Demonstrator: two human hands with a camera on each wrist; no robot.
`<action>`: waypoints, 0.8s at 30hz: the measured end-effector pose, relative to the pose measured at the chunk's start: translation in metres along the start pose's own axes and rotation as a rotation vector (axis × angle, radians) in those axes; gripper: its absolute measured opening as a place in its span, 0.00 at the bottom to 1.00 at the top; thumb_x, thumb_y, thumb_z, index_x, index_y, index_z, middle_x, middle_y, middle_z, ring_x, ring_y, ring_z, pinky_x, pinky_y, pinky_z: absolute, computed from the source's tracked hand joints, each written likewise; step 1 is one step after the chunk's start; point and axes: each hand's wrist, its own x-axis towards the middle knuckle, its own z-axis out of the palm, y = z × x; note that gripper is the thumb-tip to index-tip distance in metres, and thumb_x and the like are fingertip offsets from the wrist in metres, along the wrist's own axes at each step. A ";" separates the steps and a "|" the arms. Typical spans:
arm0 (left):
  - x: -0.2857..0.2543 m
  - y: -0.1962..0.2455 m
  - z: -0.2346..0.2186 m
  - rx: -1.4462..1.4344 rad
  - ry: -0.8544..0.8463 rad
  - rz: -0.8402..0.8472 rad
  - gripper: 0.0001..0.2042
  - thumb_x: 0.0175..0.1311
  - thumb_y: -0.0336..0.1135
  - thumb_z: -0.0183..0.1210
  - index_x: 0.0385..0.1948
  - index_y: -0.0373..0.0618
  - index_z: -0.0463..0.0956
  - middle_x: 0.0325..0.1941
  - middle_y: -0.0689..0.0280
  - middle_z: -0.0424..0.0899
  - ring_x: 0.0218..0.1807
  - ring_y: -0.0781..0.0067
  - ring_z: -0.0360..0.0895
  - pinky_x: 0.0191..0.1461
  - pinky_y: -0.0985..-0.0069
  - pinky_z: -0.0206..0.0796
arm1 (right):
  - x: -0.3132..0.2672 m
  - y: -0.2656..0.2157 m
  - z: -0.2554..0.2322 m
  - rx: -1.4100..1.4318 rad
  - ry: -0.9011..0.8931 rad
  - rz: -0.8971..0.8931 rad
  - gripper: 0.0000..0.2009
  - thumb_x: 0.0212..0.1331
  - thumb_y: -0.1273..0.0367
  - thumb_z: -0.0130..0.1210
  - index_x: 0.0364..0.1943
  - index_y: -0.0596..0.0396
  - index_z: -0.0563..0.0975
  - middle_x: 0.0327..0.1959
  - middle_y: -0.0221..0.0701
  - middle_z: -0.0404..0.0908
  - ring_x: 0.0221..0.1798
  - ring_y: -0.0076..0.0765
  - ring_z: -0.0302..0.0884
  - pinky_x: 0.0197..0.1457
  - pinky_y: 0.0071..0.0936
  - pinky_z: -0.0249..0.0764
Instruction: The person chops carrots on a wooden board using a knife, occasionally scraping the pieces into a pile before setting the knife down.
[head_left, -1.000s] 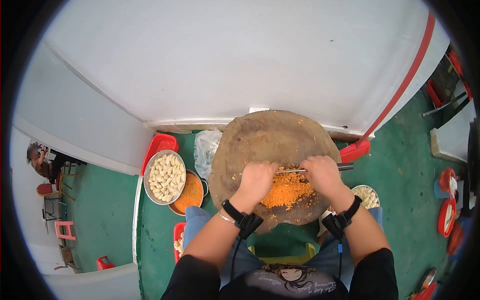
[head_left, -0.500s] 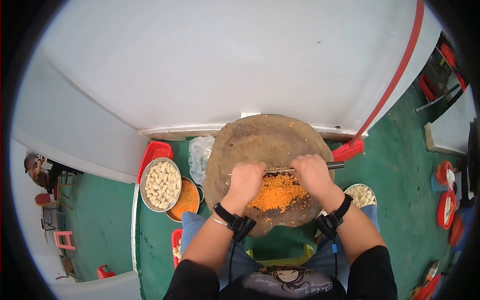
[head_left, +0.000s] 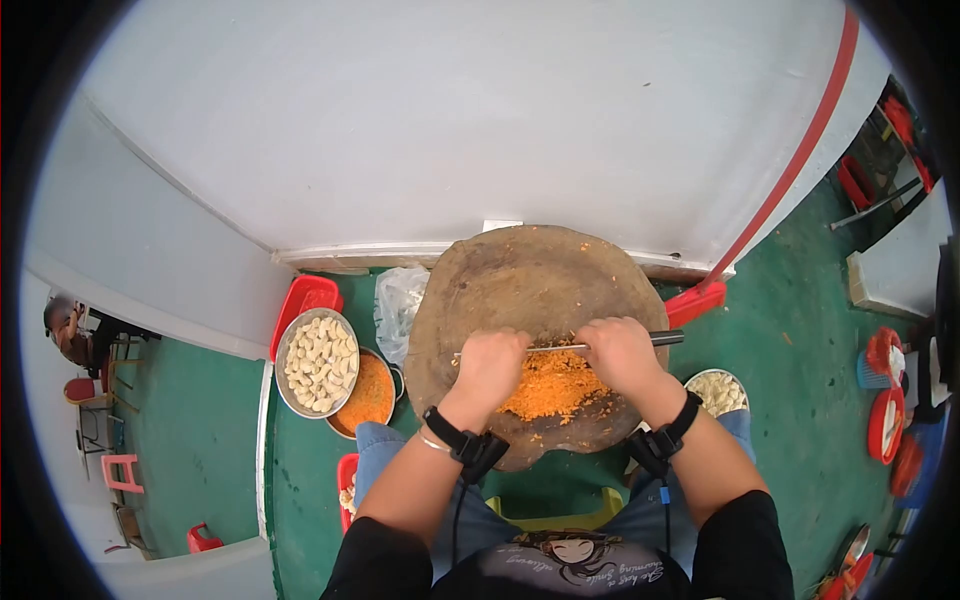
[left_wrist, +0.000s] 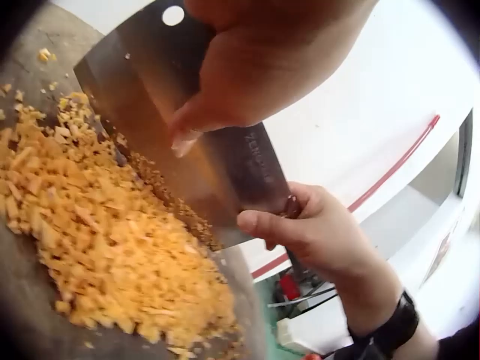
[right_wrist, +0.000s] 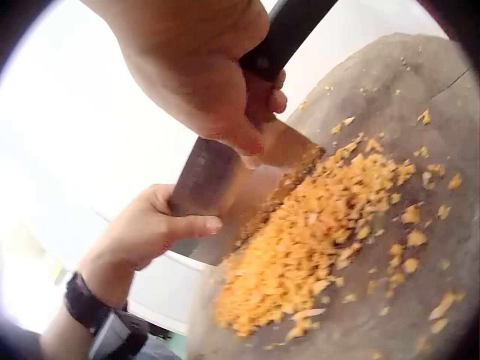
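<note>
A broad cleaver (left_wrist: 161,112) stands on edge along the far side of a heap of finely chopped orange bits (head_left: 553,390), which look like carrot. The heap lies on a thick round wooden chopping block (head_left: 530,275). My left hand (head_left: 492,368) grips the blade near its far end, thumb pressed on the face toward me. With my right hand (head_left: 624,354) I hold the cleaver where handle and blade meet, the thumb on the steel. Chopped bits cling along the lower blade, as the right wrist view shows. The black handle (head_left: 667,338) sticks out to the right.
Left of the block are a bowl of pale, crescent-shaped pieces (head_left: 321,362), a pot with orange contents (head_left: 368,395) and a clear plastic bag (head_left: 398,300). A bowl of pale pieces (head_left: 716,392) sits to the right. A white wall (head_left: 450,120) rises behind the block.
The head view has shifted a little. Both hands keep their hold on the cleaver, which has moved slightly toward my body over the block.
</note>
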 end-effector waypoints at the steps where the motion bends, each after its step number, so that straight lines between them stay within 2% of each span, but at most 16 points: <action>1: -0.001 0.003 -0.009 0.000 -0.005 -0.001 0.02 0.50 0.29 0.56 0.23 0.44 0.73 0.24 0.59 0.76 0.29 0.55 0.77 0.33 0.62 0.67 | -0.003 -0.003 -0.010 0.017 0.009 -0.006 0.04 0.47 0.68 0.59 0.23 0.50 0.77 0.24 0.31 0.77 0.34 0.42 0.77 0.38 0.39 0.70; 3: -0.007 0.011 -0.022 -0.002 -0.034 0.017 0.02 0.50 0.30 0.57 0.23 0.44 0.73 0.24 0.59 0.76 0.30 0.54 0.77 0.33 0.62 0.67 | -0.009 -0.008 -0.017 0.041 0.008 0.001 0.04 0.46 0.68 0.59 0.23 0.51 0.76 0.24 0.31 0.77 0.33 0.42 0.77 0.37 0.39 0.70; 9: -0.004 0.004 0.002 -0.108 -0.068 0.021 0.03 0.49 0.30 0.58 0.23 0.44 0.73 0.24 0.59 0.76 0.30 0.53 0.76 0.33 0.61 0.67 | -0.016 -0.004 -0.001 0.007 -0.027 0.029 0.04 0.49 0.68 0.56 0.22 0.51 0.76 0.24 0.31 0.77 0.32 0.40 0.77 0.37 0.38 0.70; 12: -0.001 0.008 -0.009 -0.024 0.027 0.056 0.02 0.49 0.27 0.53 0.20 0.44 0.73 0.22 0.59 0.76 0.28 0.57 0.77 0.32 0.64 0.68 | -0.012 -0.002 -0.002 0.009 0.034 0.012 0.04 0.48 0.69 0.56 0.22 0.51 0.75 0.23 0.31 0.76 0.32 0.40 0.77 0.37 0.37 0.69; 16: -0.001 0.003 0.002 -0.042 0.036 0.092 0.02 0.48 0.26 0.53 0.21 0.44 0.74 0.22 0.58 0.76 0.28 0.57 0.77 0.33 0.64 0.67 | -0.014 -0.001 0.009 0.017 0.068 0.005 0.03 0.47 0.69 0.56 0.21 0.51 0.75 0.23 0.32 0.76 0.32 0.39 0.77 0.36 0.37 0.69; 18: 0.000 0.003 0.003 -0.037 -0.017 0.040 0.04 0.50 0.31 0.59 0.23 0.44 0.72 0.24 0.58 0.76 0.30 0.54 0.76 0.33 0.61 0.67 | -0.013 -0.001 0.006 0.020 0.086 -0.004 0.03 0.47 0.69 0.55 0.21 0.51 0.75 0.22 0.32 0.76 0.31 0.39 0.77 0.35 0.37 0.68; 21: -0.002 0.009 -0.011 0.018 -0.032 0.037 0.04 0.50 0.30 0.58 0.23 0.44 0.73 0.25 0.58 0.76 0.30 0.54 0.77 0.33 0.61 0.67 | -0.015 -0.004 0.000 0.010 0.077 0.009 0.03 0.47 0.69 0.55 0.21 0.51 0.75 0.23 0.32 0.76 0.31 0.40 0.76 0.35 0.37 0.69; 24: -0.004 0.004 0.004 -0.034 -0.048 0.034 0.03 0.51 0.30 0.58 0.23 0.44 0.73 0.25 0.59 0.76 0.29 0.54 0.77 0.32 0.62 0.67 | -0.017 -0.002 0.008 0.015 0.054 0.019 0.03 0.43 0.71 0.58 0.22 0.51 0.75 0.23 0.30 0.76 0.32 0.40 0.76 0.35 0.36 0.69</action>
